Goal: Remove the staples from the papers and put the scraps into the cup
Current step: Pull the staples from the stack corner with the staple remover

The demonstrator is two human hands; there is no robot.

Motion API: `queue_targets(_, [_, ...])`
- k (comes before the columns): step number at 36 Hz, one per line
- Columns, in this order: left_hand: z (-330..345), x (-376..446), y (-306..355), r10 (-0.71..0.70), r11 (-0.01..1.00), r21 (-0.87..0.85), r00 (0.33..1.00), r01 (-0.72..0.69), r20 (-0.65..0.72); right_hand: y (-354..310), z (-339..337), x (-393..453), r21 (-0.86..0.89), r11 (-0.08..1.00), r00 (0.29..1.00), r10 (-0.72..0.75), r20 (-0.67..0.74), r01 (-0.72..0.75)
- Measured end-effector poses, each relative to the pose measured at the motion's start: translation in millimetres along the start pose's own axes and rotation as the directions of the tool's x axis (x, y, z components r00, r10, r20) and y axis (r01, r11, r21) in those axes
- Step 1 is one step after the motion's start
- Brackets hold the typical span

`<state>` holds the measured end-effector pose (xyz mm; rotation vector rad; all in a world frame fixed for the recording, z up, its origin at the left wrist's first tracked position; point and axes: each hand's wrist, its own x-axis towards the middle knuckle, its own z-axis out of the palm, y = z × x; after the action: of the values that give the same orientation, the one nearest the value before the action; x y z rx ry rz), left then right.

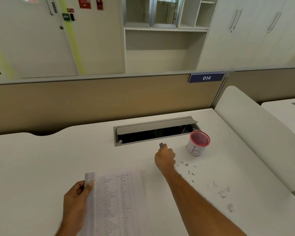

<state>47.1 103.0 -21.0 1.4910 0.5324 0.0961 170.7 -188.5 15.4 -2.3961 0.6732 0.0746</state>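
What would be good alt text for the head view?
At a white desk, the left hand grips stapled papers while the right hand holds a staple remover near a cup. Staples and paper scraps lie beside it.

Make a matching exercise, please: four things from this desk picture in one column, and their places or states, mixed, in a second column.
1. cup
2. papers
3. loose staples
4. small grey tool

a. scattered on the desk beside the right forearm
b. gripped at one edge by the left hand
c. upright, marked with a letter B
d. held in the right hand

Pairs: 1-c, 2-b, 3-a, 4-d
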Motion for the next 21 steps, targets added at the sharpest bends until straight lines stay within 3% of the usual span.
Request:
queue_targets(6, [12.2, 11.6, 0.9, -0.006, 1.000, 0.001, 0.998, 0.006, 0.056, 11.0, 5.9, 23.4, -0.240, 0.962, 0.985, -0.156, -0.075, 0.134])
queue_targets(21, [51.4, 22.9, 33.5, 0.001, 0.997, 0.081, 0.993, -0.011, 0.117, 34.6, 17.3, 46.5, -0.362, 0.908, 0.955, -0.270, -0.123, 0.211])
